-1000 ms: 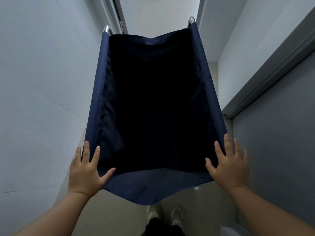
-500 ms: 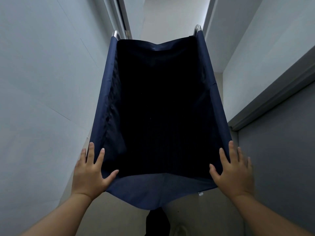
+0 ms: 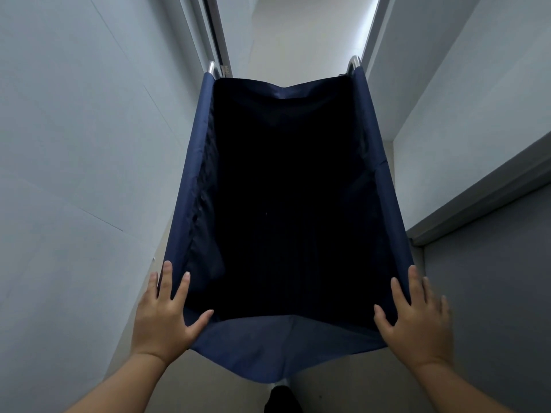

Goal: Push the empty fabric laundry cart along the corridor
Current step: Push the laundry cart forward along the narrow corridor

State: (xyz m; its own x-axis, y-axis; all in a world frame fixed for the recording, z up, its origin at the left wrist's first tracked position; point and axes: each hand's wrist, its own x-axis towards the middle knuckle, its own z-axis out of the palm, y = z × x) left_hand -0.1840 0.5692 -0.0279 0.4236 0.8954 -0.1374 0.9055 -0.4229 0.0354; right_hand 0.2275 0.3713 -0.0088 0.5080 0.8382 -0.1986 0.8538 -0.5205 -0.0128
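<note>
The navy fabric laundry cart (image 3: 190,180) fills the middle of the view, its dark inside holding nothing I can see. Two chrome frame posts (image 3: 212,68) stick up at its far corners. My left hand (image 3: 165,317) lies palm down on the near left corner, fingers spread along the side rail and thumb hooked over the near edge. On the near right corner my right hand (image 3: 417,323) sits the same way, slightly blurred.
A pale wall (image 3: 74,174) runs close along the cart's left side. On the right a dark grey door (image 3: 492,293) and its frame (image 3: 477,198) stand close by. Light floor (image 3: 292,40) continues ahead between narrow walls. A dark trouser leg (image 3: 278,400) shows below the cart.
The cart and I have moved forward along the corridor. The far posts sit lower in view and the grey door frame has slid past on the right. Both hands stay on the corners.
</note>
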